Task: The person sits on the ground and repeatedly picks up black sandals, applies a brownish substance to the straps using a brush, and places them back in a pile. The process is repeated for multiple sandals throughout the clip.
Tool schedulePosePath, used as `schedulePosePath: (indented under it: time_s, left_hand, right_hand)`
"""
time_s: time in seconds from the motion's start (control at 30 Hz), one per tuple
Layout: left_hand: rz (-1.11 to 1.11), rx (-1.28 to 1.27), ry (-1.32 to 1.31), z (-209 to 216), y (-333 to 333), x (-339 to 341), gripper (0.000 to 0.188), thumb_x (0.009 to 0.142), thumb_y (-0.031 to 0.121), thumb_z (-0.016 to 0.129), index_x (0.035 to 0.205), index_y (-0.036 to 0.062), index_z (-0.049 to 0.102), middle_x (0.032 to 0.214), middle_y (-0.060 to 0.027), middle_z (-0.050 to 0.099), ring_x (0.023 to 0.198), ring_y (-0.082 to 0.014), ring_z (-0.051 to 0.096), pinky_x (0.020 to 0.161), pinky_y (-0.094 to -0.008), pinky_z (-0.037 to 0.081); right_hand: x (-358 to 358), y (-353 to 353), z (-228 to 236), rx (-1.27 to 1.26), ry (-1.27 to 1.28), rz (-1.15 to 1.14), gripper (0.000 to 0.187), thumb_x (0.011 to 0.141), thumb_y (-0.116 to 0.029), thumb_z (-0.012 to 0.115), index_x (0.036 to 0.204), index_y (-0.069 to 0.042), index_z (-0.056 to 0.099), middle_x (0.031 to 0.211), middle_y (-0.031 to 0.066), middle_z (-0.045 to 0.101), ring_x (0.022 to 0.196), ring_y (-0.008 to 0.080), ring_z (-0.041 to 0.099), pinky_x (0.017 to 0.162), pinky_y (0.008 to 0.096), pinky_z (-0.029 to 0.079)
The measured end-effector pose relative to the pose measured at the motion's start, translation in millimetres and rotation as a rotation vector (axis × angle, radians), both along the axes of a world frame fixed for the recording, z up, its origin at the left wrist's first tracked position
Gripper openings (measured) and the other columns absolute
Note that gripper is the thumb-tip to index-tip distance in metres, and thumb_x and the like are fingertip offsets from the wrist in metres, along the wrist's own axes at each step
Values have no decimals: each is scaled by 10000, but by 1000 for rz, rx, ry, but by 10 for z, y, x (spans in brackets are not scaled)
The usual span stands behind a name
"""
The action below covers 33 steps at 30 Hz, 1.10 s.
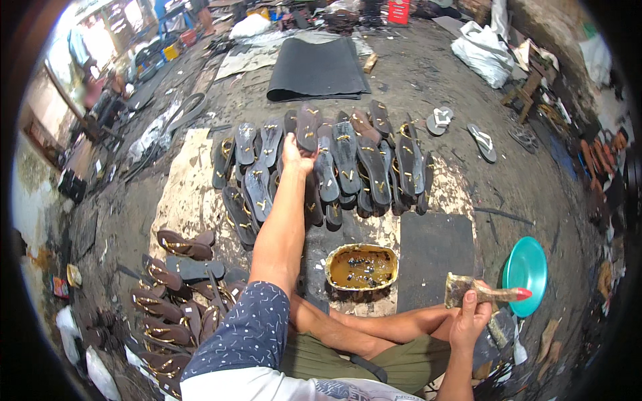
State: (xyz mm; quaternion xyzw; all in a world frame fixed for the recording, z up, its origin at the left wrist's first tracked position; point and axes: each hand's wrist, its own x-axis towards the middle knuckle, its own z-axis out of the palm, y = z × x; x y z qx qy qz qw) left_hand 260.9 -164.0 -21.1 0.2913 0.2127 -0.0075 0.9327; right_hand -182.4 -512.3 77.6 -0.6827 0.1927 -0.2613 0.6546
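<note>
My left arm reaches forward over rows of dark sandals [345,157] laid out on a stained sheet. My left hand [296,159] is closed on the heel end of a brown sandal [308,125] with small gold trim. On the right, my right hand [471,317] grips a wide paintbrush [498,295] with a red-tipped handle; its crusted broad end points left. In front of my crossed legs sits a tub [328,271] of amber, glue-like liquid with dark bits in it, its rim caked. Neither hand touches the tub.
A pile of brown sandals [170,304] lies at my left. Beside the tub is a flat black sheet [437,250], then a teal basin [525,275] farther right. A folded black sheet [314,67] and a white sack [483,53] lie at the back. Loose slippers [481,143] are at the right.
</note>
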Motion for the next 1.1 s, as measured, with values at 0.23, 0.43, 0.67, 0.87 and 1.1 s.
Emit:
schedulePosePath:
  time_s: [0.23, 0.43, 0.67, 0.87, 1.1]
  left_hand:
    - [-206, 394, 24, 265, 361, -954, 445, 1023, 268, 594, 1437, 109, 562, 1522, -155, 478, 1219, -274, 650, 932, -357, 547]
    - [56, 1107, -119, 771, 1710, -2589, 385, 1009, 313, 661, 1310, 71, 662, 1290, -52, 669, 1126, -163, 657, 962, -329, 501]
    - [956, 1844, 1311, 302, 3693, -4712, 645, 868, 504, 771, 1341, 126, 548, 1235, -146, 645, 1230, -349, 585, 1133, -597, 325]
    - [305, 2100, 1383, 142, 3908, -4717, 475, 912, 551, 660, 1172, 157, 718, 1265, -160, 678, 1240, -366, 597, 1126, -624, 308]
    - [553, 1925, -5, 823, 2753, -4564, 314, 1049, 182, 573, 1315, 26, 633, 1166, -84, 654, 1068, -207, 613, 970, -360, 474]
  right_hand:
    - [258, 129, -100, -162, 268, -66, 567, 1028, -478, 633, 1358, -20, 587, 1290, 97, 622, 1118, 162, 576, 977, 303, 456]
    - [531, -427, -742, 34, 134, 134, 376, 1011, -354, 709, 1080, 7, 629, 1041, 48, 667, 927, 86, 589, 810, 229, 470]
    - [604, -364, -477, -92, 235, 89, 408, 983, -415, 737, 861, -63, 573, 880, -13, 576, 781, 65, 489, 680, 234, 398]
    - [791, 292, -280, -208, 106, 338, 555, 1068, -388, 578, 1340, 93, 625, 1251, 155, 687, 1130, 207, 619, 990, 345, 480]
    - [1194, 739, -1090, -705, 433, 788, 381, 906, -366, 763, 1170, -90, 755, 1097, 201, 747, 1039, 387, 708, 867, 460, 539]
